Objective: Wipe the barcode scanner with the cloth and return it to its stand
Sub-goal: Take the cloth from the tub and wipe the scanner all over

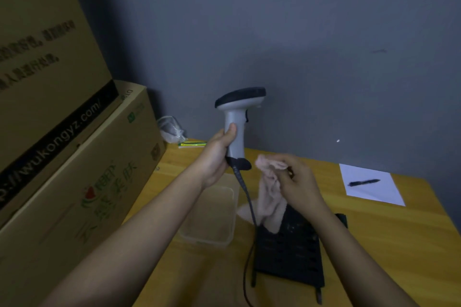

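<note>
My left hand (219, 154) grips the handle of a grey barcode scanner (237, 117) with a dark head, held upright above the wooden table (374, 244). Its black cable (250, 219) hangs down to the table. My right hand (296, 179) pinches a pale pink cloth (268, 194) just right of the scanner's base; the cloth droops onto the table. A black slotted piece (289, 252) lies flat below my right wrist; I cannot tell whether it is the stand.
Large cardboard boxes (74, 157) are stacked along the left. A clear plastic container (212, 217) sits under my left wrist. A white sheet (371, 184) with a black pen (364, 182) lies at the right. A crumpled plastic bag (171, 128) and a green-yellow stick (193, 144) lie by the wall.
</note>
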Tool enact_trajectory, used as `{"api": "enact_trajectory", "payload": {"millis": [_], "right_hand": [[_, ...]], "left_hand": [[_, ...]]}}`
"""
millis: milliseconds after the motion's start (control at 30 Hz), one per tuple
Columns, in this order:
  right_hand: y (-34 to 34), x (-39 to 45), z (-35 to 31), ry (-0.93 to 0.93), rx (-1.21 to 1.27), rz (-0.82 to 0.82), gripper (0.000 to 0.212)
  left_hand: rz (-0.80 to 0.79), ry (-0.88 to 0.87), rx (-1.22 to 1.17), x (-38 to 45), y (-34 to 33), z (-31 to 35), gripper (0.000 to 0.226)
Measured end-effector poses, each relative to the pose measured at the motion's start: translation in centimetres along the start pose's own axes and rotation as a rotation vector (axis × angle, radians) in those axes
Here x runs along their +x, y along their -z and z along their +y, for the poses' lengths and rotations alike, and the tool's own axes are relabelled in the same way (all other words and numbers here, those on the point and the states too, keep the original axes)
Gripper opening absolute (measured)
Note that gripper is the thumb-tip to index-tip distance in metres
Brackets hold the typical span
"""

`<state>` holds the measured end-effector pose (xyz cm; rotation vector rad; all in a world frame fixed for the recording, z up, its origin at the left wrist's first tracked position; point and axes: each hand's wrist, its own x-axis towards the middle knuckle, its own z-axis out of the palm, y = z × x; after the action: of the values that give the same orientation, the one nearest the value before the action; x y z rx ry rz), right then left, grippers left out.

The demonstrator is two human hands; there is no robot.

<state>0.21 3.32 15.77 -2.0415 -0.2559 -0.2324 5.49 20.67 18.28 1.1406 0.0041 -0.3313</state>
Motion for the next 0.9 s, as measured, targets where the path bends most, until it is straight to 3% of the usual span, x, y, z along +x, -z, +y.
{"api": "enact_trajectory", "payload": {"millis": [100,233,300,400,567,633,733,800,833,900], "right_hand": [[-2.1,0.4,-2.1,-0.018,0.129,0.016,0.019],[-3.7,0.5,-2.5,-0.025,0.075,-0.03,0.006],[-2.2,0.7,-1.8,-0.057,0.034,-0.016,0.01],[-1.3,1.9,-2.4,-0.123,0.174,0.137,0.004],[-4.8,3.7,-5.1,-0.218,0.31,0.269,0.015],[-4.9,3.1,-5.2,-0.119,0.208,0.205,0.013],[-2.5,1.9,-4.5,0.064,-0.125,-0.117,0.016],[-0.6,1.9,-4.0,0.086,-0.238,-0.291,0.018],[0.1,2.1,-3.8,0.062,-0.225,-0.268,0.019],[0.2,2.4,-4.2,0.002,-0.079,-0.004,0.014]], "left_hand": [[-0.023,0.02,-0.07,0.0,-0.7,0.1,0.031],[0.004,0.022,-0.054,0.0,-0.9,0.4,0.033],[0.01,0.008,-0.047,-0.2,-0.6,0.5,0.033],[-0.029,-0.01,-0.028,-0.4,-0.4,0.5,0.031],[-0.027,-0.071,-0.005,-0.9,-1.2,0.0,0.034],[0.005,-0.09,0.008,-0.9,-0.8,0.2,0.033],[0.045,-0.071,0.018,-0.6,0.2,0.6,0.041],[0.053,-0.069,0.06,-0.7,0.3,0.7,0.035],[0.045,-0.068,0.071,-0.8,0.1,0.6,0.031],[0.027,-0.062,0.094,-0.8,-0.4,0.5,0.031]]}}
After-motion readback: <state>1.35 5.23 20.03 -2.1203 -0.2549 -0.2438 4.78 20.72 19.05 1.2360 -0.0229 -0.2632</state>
